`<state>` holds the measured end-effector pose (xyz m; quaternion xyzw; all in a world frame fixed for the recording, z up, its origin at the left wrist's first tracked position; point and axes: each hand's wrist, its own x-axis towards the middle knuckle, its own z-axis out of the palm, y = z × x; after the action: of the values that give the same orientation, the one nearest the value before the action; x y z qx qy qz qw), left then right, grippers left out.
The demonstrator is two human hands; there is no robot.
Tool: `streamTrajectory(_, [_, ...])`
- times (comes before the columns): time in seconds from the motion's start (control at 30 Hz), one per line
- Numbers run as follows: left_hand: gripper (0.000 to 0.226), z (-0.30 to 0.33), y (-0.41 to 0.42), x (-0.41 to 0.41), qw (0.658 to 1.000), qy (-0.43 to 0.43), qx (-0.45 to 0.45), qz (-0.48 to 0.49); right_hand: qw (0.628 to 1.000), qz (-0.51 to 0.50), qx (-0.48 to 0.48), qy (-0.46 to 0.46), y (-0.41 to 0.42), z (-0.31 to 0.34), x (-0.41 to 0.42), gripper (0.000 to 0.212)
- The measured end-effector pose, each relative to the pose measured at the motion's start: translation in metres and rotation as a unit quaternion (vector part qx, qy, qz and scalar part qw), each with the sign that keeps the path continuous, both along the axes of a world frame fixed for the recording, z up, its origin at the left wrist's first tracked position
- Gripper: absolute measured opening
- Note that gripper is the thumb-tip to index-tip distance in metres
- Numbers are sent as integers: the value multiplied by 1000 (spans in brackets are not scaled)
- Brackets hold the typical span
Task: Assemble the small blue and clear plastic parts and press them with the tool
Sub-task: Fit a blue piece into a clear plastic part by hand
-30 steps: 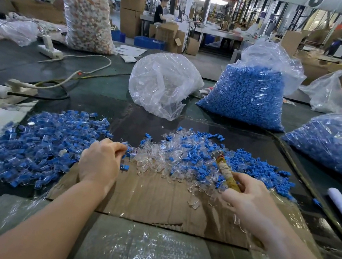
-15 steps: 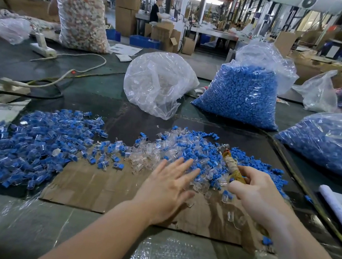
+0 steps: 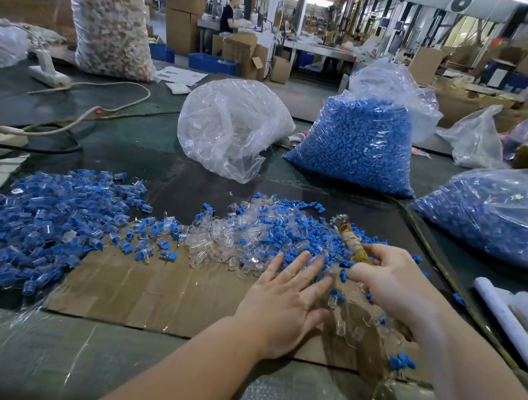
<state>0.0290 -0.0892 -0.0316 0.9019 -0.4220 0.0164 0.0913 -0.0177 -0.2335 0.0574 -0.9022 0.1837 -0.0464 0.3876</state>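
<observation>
A mixed heap of loose blue and clear plastic parts (image 3: 271, 232) lies at the far edge of a cardboard sheet (image 3: 163, 291). My left hand (image 3: 288, 294) lies flat with straight spread fingers, its fingertips at the near edge of that heap. My right hand (image 3: 391, 284) grips a tape-wrapped tool (image 3: 350, 240) whose metal tip points away over the heap. A large pile of joined blue-and-clear pieces (image 3: 31, 224) spreads to the left. A few loose clear and blue parts (image 3: 337, 297) lie on the cardboard between my hands.
Behind the heap stand a clear bag of clear parts (image 3: 233, 125) and two bags of blue parts (image 3: 359, 142) (image 3: 504, 215). Power strips and cables (image 3: 40, 127) lie at the left. Rolled paper (image 3: 510, 325) lies at the right. A person works at a far table.
My left hand went from the left pile, where it was curled, across to the middle heap and opened flat. My right hand with the tool stayed nearly in place.
</observation>
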Motion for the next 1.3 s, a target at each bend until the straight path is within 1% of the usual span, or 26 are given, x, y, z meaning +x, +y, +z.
streamTrajectory(0.13, [57,6,-19,-14,999,-21,2,-42,1000,-12,4,-2,-4,4,2,10])
streamTrajectory(0.17, [57,7,-25,-18,998,-25,5,-56,1000,-15,10,-2,-5,6,3,9])
streamTrajectory(0.23, [56,8,-39,-26,995,-29,16,-91,1000,-15,19,-5,-7,9,4,15])
streamTrajectory(0.3, [55,8,-52,-35,992,-12,20,-125,1000,-12,8,-8,-9,11,4,21])
streamTrajectory(0.4, [49,7,-67,-45,985,22,34,-167,1000,-11,1,-11,-11,13,3,20])
streamTrajectory(0.53, [44,9,-74,-45,971,-16,84,-224,1000,-9,-3,1,-14,13,0,22])
streamTrajectory(0.63, [42,11,-75,-36,966,-44,106,-233,1000,-13,-1,9,-18,10,-1,23])
streamTrajectory(0.8, [40,12,-60,-9,977,-81,70,-186,1000,-21,2,11,-21,4,0,26])
streamTrajectory(0.9, [41,7,-50,8,985,-90,65,-132,1000,-13,0,-3,-22,-3,1,13])
streamTrajectory(1.0, [41,5,-40,24,989,-105,63,-87,1000,-14,0,-5,-18,-10,0,13])
streamTrajectory(1.07, [42,4,-34,33,991,-109,61,-54,1000,-16,-9,-5,-15,-15,0,8])
streamTrajectory(1.13, [43,2,-30,40,991,-114,60,-23,999,-23,-28,-4,-12,-21,-1,7])
streamTrajectory(1.17, [43,1,-28,42,992,-115,55,-7,999,-27,-45,2,-11,-25,-1,12])
streamTrajectory(1.27, [49,0,-27,44,994,-103,33,32,991,-58,-113,31,-11,-39,2,43])
streamTrajectory(1.3, [51,-1,-26,43,995,-94,20,40,987,-71,-137,36,-10,-44,3,49])
